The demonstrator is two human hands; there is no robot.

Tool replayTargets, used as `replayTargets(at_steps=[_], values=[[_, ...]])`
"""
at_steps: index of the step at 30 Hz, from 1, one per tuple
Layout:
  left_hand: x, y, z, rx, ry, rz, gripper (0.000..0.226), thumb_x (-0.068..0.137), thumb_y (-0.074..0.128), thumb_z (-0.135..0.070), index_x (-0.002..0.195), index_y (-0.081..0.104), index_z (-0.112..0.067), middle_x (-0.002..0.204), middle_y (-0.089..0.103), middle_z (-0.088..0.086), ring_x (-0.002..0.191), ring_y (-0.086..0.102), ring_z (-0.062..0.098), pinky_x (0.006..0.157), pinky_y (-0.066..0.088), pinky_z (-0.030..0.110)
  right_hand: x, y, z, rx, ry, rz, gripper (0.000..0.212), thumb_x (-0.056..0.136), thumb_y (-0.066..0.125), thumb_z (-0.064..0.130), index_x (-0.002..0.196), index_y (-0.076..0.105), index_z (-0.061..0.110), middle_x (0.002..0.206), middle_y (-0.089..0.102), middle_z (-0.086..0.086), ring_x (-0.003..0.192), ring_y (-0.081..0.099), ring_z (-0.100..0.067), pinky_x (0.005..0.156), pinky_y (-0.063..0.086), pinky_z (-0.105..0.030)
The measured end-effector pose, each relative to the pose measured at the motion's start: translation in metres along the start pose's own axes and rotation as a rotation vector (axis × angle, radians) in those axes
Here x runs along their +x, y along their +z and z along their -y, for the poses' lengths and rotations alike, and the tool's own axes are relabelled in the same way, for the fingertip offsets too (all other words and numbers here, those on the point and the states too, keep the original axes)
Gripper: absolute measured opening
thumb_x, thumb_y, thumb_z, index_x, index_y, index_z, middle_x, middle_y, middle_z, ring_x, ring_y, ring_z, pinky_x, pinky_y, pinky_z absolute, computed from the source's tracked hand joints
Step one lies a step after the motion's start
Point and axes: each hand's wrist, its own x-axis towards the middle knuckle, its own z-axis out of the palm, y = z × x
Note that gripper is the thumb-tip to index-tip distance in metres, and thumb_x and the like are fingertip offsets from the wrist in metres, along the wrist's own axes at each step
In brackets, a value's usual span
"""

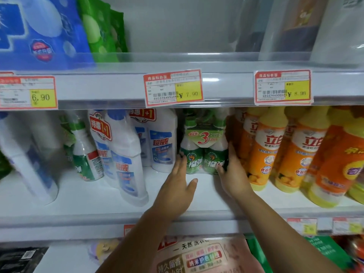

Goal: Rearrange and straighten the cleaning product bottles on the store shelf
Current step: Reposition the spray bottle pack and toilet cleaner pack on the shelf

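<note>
Head view: both hands reach onto the middle shelf (82, 196), bracketing a green-and-white multipack (204, 146) of spray bottles. The pack stands upright near the shelf's back, between the white bottles and the orange ones, with a "3" band across the necks.

Left hand (177, 190): open, fingers extended, fingertips touching the pack's lower left side, thumb spread out to the right above the shelf. Not wrapped around anything.

Right hand (233, 174): open, fingers up along the pack's right side, pressed into the gap between it and the nearest orange dish-soap bottle (262, 152). Thumb sits at the pack's lower front. Contact on the side, no full grip.

Left of the pack: white twin-pack bottles (163, 140) upright just beside it; another white twin-pack (120, 154) further forward, tilted. A green-labelled spray bottle (86, 154) leans behind those. A blurred white bottle (27, 160) at far left, also tilted.

Right: row of orange bottles with yellow caps, roughly upright, crowding forward.

Price tag (173, 87) on the rail above reads ¥7.90.
</note>
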Motion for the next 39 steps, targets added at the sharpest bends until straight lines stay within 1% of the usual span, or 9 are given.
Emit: replayTargets(at_steps=[10, 15, 17, 20, 22, 26, 30, 35, 39], values=[[-0.002, -0.004, 0.001, -0.004, 0.003, 0.015, 0.063, 0.096, 0.04, -0.03, 0.149, 0.006, -0.027, 0.157, 0.002, -0.012, 0.142, 0.014, 0.007, 0.11, 0.013, 0.021, -0.001, 0.001, -0.001, -0.059, 0.073, 0.06, 0.081, 0.091, 0.056, 0.012, 0.151, 0.002, 0.019, 0.154, 0.03, -0.008, 0.137, 0.036, -0.028, 0.106, 0.03, -0.029], [-0.033, -0.024, -0.006, -0.003, 0.097, -0.123, 0.046, 0.097, 0.037, -0.025, 0.142, 0.031, -0.028, 0.149, 0.033, -0.012, 0.133, 0.03, 0.001, 0.107, 0.018, 0.012, -0.018, 0.001, 0.02, -0.094, 0.155, -0.125, 0.069, 0.086, 0.061, 0.012, 0.146, 0.027, 0.011, 0.133, 0.046, -0.021, 0.122, 0.043, -0.037, 0.105, 0.035, -0.041], [-0.052, -0.043, -0.009, 0.007, 0.129, -0.222, 0.039, 0.097, 0.037, -0.023, 0.135, 0.043, -0.03, 0.136, 0.047, -0.013, 0.121, 0.04, -0.001, 0.102, 0.026, 0.01, -0.031, 0.0, 0.042, -0.08, 0.103, -0.22, 0.056, 0.088, 0.06, 0.013, 0.139, 0.038, 0.009, 0.126, 0.048, -0.02, 0.119, 0.044, -0.034, 0.102, 0.033, -0.036], [-0.077, -0.076, -0.001, 0.044, 0.134, -0.379, 0.033, 0.095, 0.04, -0.021, 0.125, 0.052, -0.03, 0.121, 0.054, -0.014, 0.109, 0.044, -0.003, 0.092, 0.029, 0.005, -0.053, 0.008, 0.084, 0.038, -0.002, -0.076, 0.046, 0.091, 0.059, 0.02, 0.134, 0.044, 0.016, 0.128, 0.05, -0.008, 0.117, 0.048, -0.022, 0.094, 0.035, -0.025], [-0.091, -0.096, 0.013, 0.066, 0.106, -0.449, 0.032, 0.095, 0.04, -0.023, 0.123, 0.052, -0.03, 0.121, 0.053, -0.014, 0.109, 0.048, 0.001, 0.096, 0.037, 0.016, -0.066, 0.024, 0.107, 0.104, -0.037, 0.122, 0.047, 0.09, 0.06, 0.029, 0.134, 0.045, 0.024, 0.127, 0.053, 0.002, 0.116, 0.051, -0.014, 0.093, 0.04, -0.025], [-0.11, -0.122, 0.051, 0.049, -0.012, -0.476, 0.034, 0.093, 0.046, -0.022, 0.125, 0.048, -0.034, 0.122, 0.046, -0.018, 0.11, 0.05, 0.003, 0.096, 0.044, 0.029, -0.075, 0.064, 0.138, 0.217, -0.018, 0.357, 0.075, 0.08, 0.069, 0.045, 0.143, 0.032, 0.032, 0.14, 0.047, 0.012, 0.124, 0.048, -0.009, 0.103, 0.042, -0.033], [-0.121, -0.138, 0.085, 0.049, -0.104, -0.455, 0.037, 0.092, 0.047, -0.026, 0.128, 0.047, -0.032, 0.13, 0.046, -0.013, 0.118, 0.047, 0.008, 0.102, 0.041, 0.034, -0.073, 0.092, 0.15, 0.258, 0.001, 0.338, 0.061, 0.08, 0.071, 0.038, 0.132, 0.04, 0.037, 0.124, 0.06, 0.016, 0.107, 0.059, -0.01, 0.09, 0.049, -0.031], [-0.117, -0.145, 0.103, 0.049, -0.119, -0.424, 0.039, 0.092, 0.05, -0.025, 0.131, 0.045, -0.03, 0.133, 0.045, -0.01, 0.121, 0.045, 0.009, 0.104, 0.034, 0.027, -0.066, 0.095, 0.14, 0.223, 0.034, 0.204, 0.034, 0.085, 0.067, 0.025, 0.115, 0.053, 0.026, 0.107, 0.067, 0.009, 0.095, 0.064, -0.014, 0.084, 0.051, -0.037], [-0.111, -0.151, 0.113, 0.042, -0.16, -0.424, 0.04, 0.092, 0.05, -0.025, 0.131, 0.046, -0.027, 0.134, 0.046, -0.008, 0.123, 0.043, 0.01, 0.102, 0.029, 0.02, -0.055, 0.085, 0.129, 0.262, 0.069, 0.208, 0.03, 0.085, 0.068, 0.022, 0.11, 0.054, 0.029, 0.1, 0.066, 0.017, 0.092, 0.063, -0.004, 0.084, 0.051, -0.034]])
